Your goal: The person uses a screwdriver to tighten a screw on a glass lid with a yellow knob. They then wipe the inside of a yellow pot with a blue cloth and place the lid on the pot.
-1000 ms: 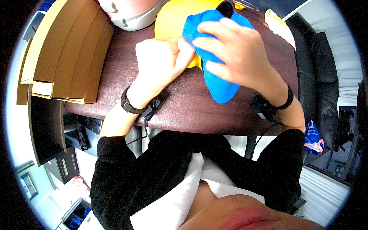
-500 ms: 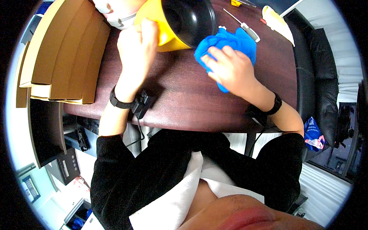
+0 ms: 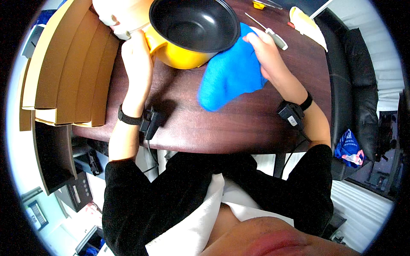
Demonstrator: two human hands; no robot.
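Note:
My left hand [image 3: 137, 50] is closed around the side handle of a pot [image 3: 181, 56], yellow outside and black inside. The pot is tilted so that its dark, bare interior faces me. From my right hand [image 3: 265, 49], a blue cloth [image 3: 228, 81] hangs spread out, pinched at its upper edge between thumb and fingers. The cloth lies against the pot's lower right side, its bottom corner pointing toward me. Black straps with small boxes and cables are on both my wrists.
Folded cardboard boxes [image 3: 74, 64] line the left side. A white appliance [image 3: 121, 15] stands behind my left hand. Beyond my right hand lie a screwdriver [image 3: 276, 38] and a pale yellow cloth [image 3: 305, 27]. A black sofa [image 3: 361, 77] borders the dark wooden table [image 3: 179, 128] on the right.
The pot has tipped, turning its opening more toward me, and its handle has swung left with my left hand. The bunched blue cloth has opened out as my right hand moved up.

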